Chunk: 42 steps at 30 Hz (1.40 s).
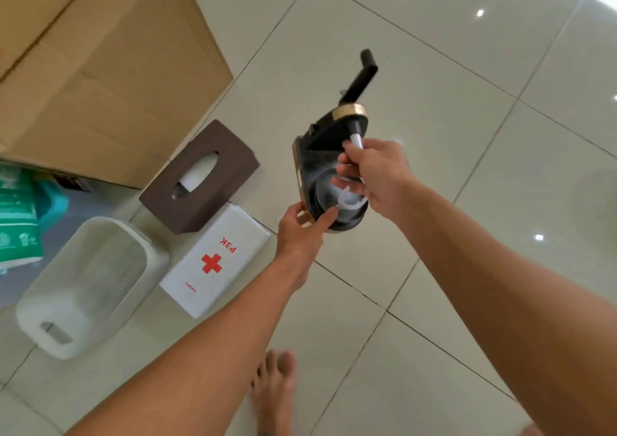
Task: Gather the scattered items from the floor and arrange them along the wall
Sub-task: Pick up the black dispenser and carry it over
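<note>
Large cardboard box [100, 68] at upper left on the tiled floor [434, 68]. White bin [90, 285] lower left, just beside a white first-aid box [217, 262] with a red cross. Brown tissue box [200, 175] overlapping that box's far end. Black-and-gold pump [329, 155] held in the air above the floor, right of the tissue box. Right hand [374, 175] gripping its white tube; left hand [300, 231] pinching its lower rim. Bare foot [273, 389] below.
</note>
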### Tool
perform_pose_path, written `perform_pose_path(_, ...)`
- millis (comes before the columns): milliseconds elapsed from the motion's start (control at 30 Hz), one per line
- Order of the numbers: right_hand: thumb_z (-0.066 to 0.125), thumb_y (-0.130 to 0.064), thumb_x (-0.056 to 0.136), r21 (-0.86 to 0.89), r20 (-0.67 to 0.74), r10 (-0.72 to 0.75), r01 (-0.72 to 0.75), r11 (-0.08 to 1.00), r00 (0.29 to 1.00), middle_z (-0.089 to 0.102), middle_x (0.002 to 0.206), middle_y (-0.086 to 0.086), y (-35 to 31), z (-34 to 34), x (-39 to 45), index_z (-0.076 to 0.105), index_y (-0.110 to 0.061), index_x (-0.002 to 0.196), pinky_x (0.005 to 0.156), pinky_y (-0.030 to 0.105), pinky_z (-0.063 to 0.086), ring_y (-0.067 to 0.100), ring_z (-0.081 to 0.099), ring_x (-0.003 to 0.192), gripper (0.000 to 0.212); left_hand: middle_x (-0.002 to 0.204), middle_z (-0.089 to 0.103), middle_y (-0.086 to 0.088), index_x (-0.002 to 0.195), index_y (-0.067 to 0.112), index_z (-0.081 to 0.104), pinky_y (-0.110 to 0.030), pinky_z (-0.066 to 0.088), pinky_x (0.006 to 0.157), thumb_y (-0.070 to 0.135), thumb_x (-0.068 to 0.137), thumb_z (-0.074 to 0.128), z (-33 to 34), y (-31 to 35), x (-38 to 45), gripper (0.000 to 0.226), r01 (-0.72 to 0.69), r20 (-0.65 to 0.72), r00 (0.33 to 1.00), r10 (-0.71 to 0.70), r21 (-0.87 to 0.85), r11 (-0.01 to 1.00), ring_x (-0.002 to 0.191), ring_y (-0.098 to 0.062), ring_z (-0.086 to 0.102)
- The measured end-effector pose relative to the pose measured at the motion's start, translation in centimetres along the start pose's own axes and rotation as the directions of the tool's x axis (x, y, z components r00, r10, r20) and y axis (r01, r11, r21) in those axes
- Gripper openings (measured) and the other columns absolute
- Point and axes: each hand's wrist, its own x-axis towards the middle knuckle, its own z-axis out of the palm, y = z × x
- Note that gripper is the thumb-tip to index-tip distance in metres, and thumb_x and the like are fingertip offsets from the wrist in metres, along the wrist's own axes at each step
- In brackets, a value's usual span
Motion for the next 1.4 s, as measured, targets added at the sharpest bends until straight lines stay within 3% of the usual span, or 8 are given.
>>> perform_pose_path(167,0.055,-0.022,0.104,-0.243,0.129,-0.08,0.11,0.964,0.988,0.067,0.078,0.004,-1.9,7.8,3.5,0.07,-0.013,0.099,0.083,0.044,0.062,0.017,0.065,0.068,0.018,0.14,0.048,-0.002,0.14,0.018,0.049,-0.023,0.039,0.094,0.029,0.093,0.066,-6.0,2.8,3.9,0.052,-0.249,-0.098,0.94,0.328,0.459,0.853,0.125,-0.017,0.049)
perform_pose_path(300,0.05,-0.028,0.106,-0.358,0.125,-0.149,0.184,0.915,0.981,0.067,0.08,0.001,-2.4,12.8,5.9,0.065,-0.023,0.087,0.074,0.034,0.054,0.015,0.065,0.069,0.024,0.147,0.042,-0.006,0.142,0.018,0.049,-0.04,0.034,0.107,0.024,0.089,0.065,-13.0,4.4,6.0,0.055,-0.362,0.038,0.751,0.659,0.858,0.363,0.137,-0.026,0.038)
perform_pose_path(400,0.049,-0.025,0.106,-0.411,0.13,-0.184,0.222,0.884,0.974,0.068,0.086,0.002,-2.9,14.9,7.7,0.067,-0.017,0.107,0.072,0.028,0.054,0.013,0.063,0.071,0.02,0.162,0.017,-0.006,0.149,0.029,0.041,-0.045,0.018,0.12,0.03,0.095,0.059,-17.4,4.5,7.7,0.057,-0.359,0.309,0.83,0.464,0.933,0.019,0.149,-0.026,0.015)
perform_pose_path(500,0.055,-0.009,0.101,-0.494,0.164,-0.203,0.259,0.83,0.965,0.072,0.104,0.008,-3.3,16.3,9.1,0.065,-0.021,0.122,0.089,0.037,0.059,0.02,0.067,0.089,0.026,0.165,-0.017,0.0,0.156,0.031,0.026,-0.049,0.005,0.124,0.033,0.099,0.053,-19.9,3.8,8.7,0.063,-0.34,0.376,0.909,0.176,0.918,-0.206,0.152,-0.025,-0.01)
perform_pose_path(733,0.052,-0.018,0.105,-0.572,0.196,-0.245,0.314,0.758,0.95,0.059,0.118,0.0,-2.4,17.5,9.7,0.055,-0.026,0.143,0.079,0.031,0.045,0.021,0.056,0.101,0.039,0.162,-0.027,0.003,0.16,0.026,0.004,-0.053,0.016,0.121,0.037,0.097,0.058,-19.8,2.8,9.1,0.083,-0.266,0.28,0.937,0.208,0.959,-0.094,0.152,-0.031,-0.011)
perform_pose_path(967,0.053,-0.012,0.102,-0.487,0.255,-0.223,0.324,0.811,0.941,0.056,0.124,-0.003,-1.4,13.2,9.5,0.053,-0.023,0.143,0.08,0.024,0.047,0.013,0.059,0.098,0.042,0.165,-0.013,-0.004,0.156,0.02,0.022,-0.051,0.007,0.122,0.039,0.098,0.053,-18.4,3.5,8.2,0.068,-0.19,0.215,0.932,0.291,0.976,-0.111,0.153,-0.029,-0.011)
perform_pose_path(1033,0.053,-0.011,0.101,-0.403,0.254,-0.239,0.328,0.854,0.937,0.055,0.14,-0.007,-1.6,11.2,9.4,0.049,-0.021,0.147,0.087,0.021,0.042,0.013,0.058,0.116,0.047,0.165,0.002,-0.007,0.149,0.018,0.036,-0.048,0.014,0.121,0.034,0.098,0.054,-17.3,3.5,7.0,0.057,-0.228,0.237,0.898,0.369,0.971,-0.07,0.153,-0.028,-0.001)
perform_pose_path(1400,0.05,-0.015,0.1,-0.33,-0.021,-0.27,0.248,0.911,0.963,0.056,0.142,-0.003,1.8,-16.5,7.7,0.054,-0.015,0.142,0.101,0.024,0.039,0.012,0.052,0.128,0.042,0.119,0.062,0.015,0.121,0.031,0.057,-0.032,0.041,0.083,0.033,0.097,0.047,3.6,4.0,1.0,0.026,-0.438,0.441,0.868,0.228,0.897,-0.066,0.111,-0.015,0.057)
